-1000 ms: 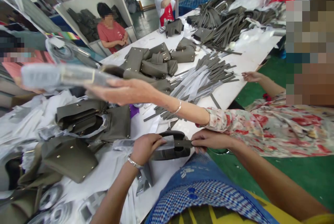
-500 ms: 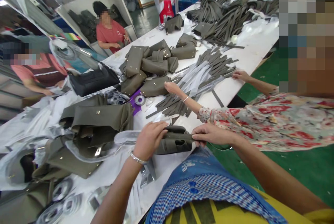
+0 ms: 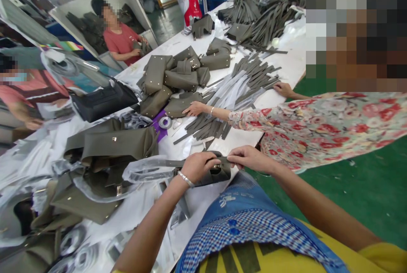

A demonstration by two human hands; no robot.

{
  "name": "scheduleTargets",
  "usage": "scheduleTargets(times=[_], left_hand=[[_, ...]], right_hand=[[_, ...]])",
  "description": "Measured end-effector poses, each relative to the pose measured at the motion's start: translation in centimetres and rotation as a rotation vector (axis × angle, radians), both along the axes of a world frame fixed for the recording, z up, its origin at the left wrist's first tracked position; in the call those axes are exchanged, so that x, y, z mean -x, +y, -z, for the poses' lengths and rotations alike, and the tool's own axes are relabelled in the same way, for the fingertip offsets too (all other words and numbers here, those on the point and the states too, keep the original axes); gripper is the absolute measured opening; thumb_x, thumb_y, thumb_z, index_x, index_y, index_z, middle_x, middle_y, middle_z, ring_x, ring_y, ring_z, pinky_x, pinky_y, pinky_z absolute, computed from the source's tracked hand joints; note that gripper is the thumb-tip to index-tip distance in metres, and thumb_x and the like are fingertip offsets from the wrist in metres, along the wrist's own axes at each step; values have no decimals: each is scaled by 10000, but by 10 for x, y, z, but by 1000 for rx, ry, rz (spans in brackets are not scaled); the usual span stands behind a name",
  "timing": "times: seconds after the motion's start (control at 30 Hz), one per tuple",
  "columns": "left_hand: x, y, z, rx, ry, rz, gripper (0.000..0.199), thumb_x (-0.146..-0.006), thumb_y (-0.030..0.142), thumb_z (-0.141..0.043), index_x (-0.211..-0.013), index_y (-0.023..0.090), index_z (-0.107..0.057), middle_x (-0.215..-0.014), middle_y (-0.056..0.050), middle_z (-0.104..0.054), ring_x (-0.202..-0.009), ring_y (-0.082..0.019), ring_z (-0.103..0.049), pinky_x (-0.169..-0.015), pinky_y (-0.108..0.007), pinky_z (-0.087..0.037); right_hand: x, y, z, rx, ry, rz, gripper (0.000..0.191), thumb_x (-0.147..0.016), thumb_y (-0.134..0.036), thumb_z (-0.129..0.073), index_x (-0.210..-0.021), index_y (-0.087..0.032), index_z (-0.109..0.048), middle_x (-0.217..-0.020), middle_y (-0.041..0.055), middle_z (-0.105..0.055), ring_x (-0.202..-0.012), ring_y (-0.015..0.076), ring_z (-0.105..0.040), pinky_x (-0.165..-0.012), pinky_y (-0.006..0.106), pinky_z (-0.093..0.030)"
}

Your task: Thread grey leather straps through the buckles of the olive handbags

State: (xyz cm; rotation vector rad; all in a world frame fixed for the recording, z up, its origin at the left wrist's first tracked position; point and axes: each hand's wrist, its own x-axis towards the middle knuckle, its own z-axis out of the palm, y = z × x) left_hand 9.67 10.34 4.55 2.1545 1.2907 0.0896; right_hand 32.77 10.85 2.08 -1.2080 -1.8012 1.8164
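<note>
An olive bag [image 3: 219,174] lies at the table edge close to my apron. My left hand [image 3: 197,167] is closed on the olive strap across the bag, near a small metal fitting. The fingers of my right hand [image 3: 243,157] pinch the strap's right end. From my left hand the strap [image 3: 173,163] runs left into clear plastic wrapping [image 3: 143,170]. Part of the bag is hidden under my left hand.
Olive bags [image 3: 111,143] lie to the left, more [image 3: 181,78] farther back. Loose strips [image 3: 254,73] spread behind my hands. A co-worker in a floral sleeve [image 3: 248,118] reaches in from the right. Tape rolls [image 3: 85,256] sit at lower left.
My left hand has shifted right along the strap, nearer my right hand, and a wrapped length now shows on its left. The co-worker's near hand has moved left and opened over a bag.
</note>
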Motion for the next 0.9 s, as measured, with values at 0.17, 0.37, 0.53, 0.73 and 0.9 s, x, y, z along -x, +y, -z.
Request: scheduleTargets(times=[0.17,0.37,0.53,0.73,0.9], left_hand=[[-19,9,7,4,-89,-4,359,-890,440,-411,-780,198,-654,-746,-17,-662,-700,-155,-568,-618,-250,-341],[-6,10,25,155,-189,-67,394,-882,421,-401,-675,174,-629,-611,2,-616,-593,-131,-532,-597,-245,-362],[-12,5,31,229,-268,-100,380,-877,415,-401,-679,167,-609,-596,11,-608,-554,-114,-542,-596,-234,-390],[-16,0,29,263,-338,-131,372,-883,412,-400,-710,162,-614,-687,-3,-646,-570,-110,-561,-598,-227,-409],[-22,-6,20,261,-373,-113,390,-891,416,-396,-706,157,-622,-667,-4,-640,-566,-107,-545,-585,-225,-393]], right_hand=[[-4,-1,26,-127,-41,225,408,-891,-456,-392,-1014,-151,-632,-853,64,-676,-775,159,-613,-698,272,-476],[-35,-29,102,-197,-293,158,623,-713,-309,-640,-1303,-188,-479,-1370,130,-468,-1184,269,-488,-906,398,-456],[-32,-40,114,-127,-205,272,394,-757,-354,-617,-1093,-149,-628,-1025,97,-677,-901,225,-633,-861,376,-486],[-33,-38,73,-261,-65,502,368,-757,-426,-636,-1025,-174,-643,-1048,83,-643,-953,215,-602,-887,360,-489],[-10,-38,35,-336,77,494,354,-773,-397,-643,-1060,-190,-636,-1058,74,-653,-965,207,-611,-891,348,-505]])
